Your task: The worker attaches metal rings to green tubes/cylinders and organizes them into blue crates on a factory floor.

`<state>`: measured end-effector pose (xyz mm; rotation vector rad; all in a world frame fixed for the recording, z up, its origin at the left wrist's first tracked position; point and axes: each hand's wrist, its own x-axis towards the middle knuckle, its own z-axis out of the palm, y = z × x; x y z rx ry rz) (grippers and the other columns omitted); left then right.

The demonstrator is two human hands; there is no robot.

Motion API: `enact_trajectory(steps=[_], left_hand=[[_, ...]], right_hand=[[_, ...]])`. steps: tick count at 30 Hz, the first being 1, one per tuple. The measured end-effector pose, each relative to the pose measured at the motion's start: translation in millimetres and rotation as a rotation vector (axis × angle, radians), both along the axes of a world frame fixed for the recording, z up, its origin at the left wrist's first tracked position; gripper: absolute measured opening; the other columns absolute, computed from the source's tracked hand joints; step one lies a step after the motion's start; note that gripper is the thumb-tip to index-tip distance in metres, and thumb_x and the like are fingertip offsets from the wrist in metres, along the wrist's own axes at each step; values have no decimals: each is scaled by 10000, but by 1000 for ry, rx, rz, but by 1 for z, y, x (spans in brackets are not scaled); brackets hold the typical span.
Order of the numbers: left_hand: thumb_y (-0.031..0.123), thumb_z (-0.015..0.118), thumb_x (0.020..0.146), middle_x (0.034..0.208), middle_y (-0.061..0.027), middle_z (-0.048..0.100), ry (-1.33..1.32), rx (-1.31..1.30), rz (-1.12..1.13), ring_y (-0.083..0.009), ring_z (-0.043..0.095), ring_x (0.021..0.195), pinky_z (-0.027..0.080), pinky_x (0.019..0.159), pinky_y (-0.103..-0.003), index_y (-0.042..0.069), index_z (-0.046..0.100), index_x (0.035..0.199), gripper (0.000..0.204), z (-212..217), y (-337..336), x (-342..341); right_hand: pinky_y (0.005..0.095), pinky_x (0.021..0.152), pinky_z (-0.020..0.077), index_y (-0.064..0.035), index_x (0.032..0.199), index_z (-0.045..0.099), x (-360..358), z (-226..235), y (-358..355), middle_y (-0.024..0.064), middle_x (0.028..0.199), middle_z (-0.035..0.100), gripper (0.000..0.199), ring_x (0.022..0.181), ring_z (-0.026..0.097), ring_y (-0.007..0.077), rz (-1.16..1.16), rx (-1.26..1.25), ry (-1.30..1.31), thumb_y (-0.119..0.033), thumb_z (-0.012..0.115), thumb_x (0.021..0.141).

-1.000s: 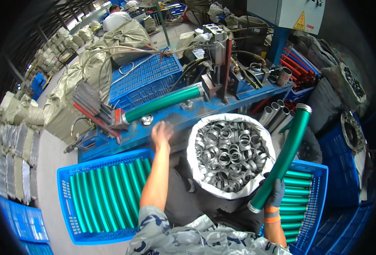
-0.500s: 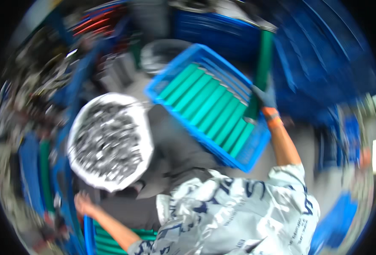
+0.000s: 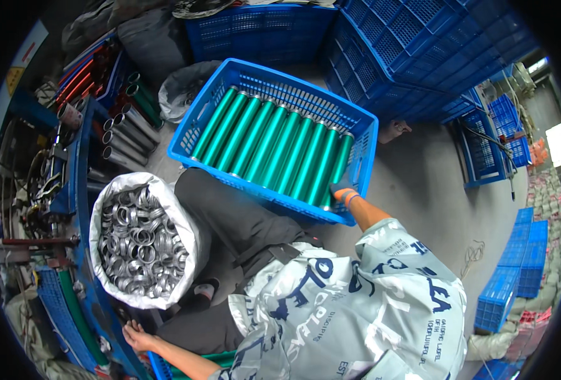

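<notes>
My right hand (image 3: 344,191), in a dark glove with an orange cuff, is closed around the near end of a green tube (image 3: 342,158). That tube lies at the right end of a row of several shiny green tubes with silvery ends, inside a blue plastic crate (image 3: 229,180). The glove partly hides the tube's near end. My bare left hand (image 3: 139,337) is low on the left, its fingers loosely bent and apart with nothing in them. Just beyond it stands a white sack (image 3: 178,212) filled with silvery metal rings (image 3: 141,240).
Under my left forearm, a second blue crate (image 3: 159,366) holds green tubes (image 3: 228,358). Bare metal tubes (image 3: 125,140) stand beside a blue frame (image 3: 81,171) on the left. Tall stacked blue crates (image 3: 388,57) rise at the far right; smaller blue crates (image 3: 515,272) sit right.
The green tube in my right hand was raised steeply over the crate's right side; now it lies in the row. My right hand came lower and nearer. The view shifted too.
</notes>
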<state>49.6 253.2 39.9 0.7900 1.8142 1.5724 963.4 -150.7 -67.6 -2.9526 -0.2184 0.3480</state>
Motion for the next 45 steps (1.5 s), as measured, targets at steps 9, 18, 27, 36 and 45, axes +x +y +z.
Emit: enact_trajectory(steps=[9,18,27,36,45], left_hand=[[261,751,1164,1325,-214,841,29,54,7,-306,846,1109,632,932,-384,-50,652,1541,498,-1,11,8],[133,625,1137,1187,-233,863,714,235,-119,-325,844,1074,698,953,-450,-2,805,1317,289,40,-42,47],[133,880,996,1380,-211,784,775,-9,419,-409,733,1360,569,1186,-491,10,792,1258,302,102,-241,-8],[662,983,820,1694,-256,585,708,-1193,1087,-440,524,1590,476,1269,-620,12,563,1661,1144,146,-576,-165],[724,1057,664,1584,-231,602,494,-1523,782,-425,550,1515,544,1248,-538,23,591,1580,1244,176,-575,-209]], right_hand=[[569,1057,616,29,1404,795,12,-77,23,265,1298,848,688,1192,820,448,-147,97,223,-534,834,1010],[493,1128,635,-243,1413,786,25,95,254,72,1399,776,533,1314,754,328,1739,-203,-273,-116,841,898],[452,1347,406,-61,1727,581,-481,204,490,222,1727,609,670,1618,553,374,1961,782,478,-236,792,1115],[620,1279,452,-116,1633,633,-571,159,502,254,1698,592,768,1549,547,516,2305,358,-116,-546,791,1017],[524,949,638,-121,1482,775,-579,161,509,247,1262,850,551,1124,824,449,1981,323,326,-379,838,999]])
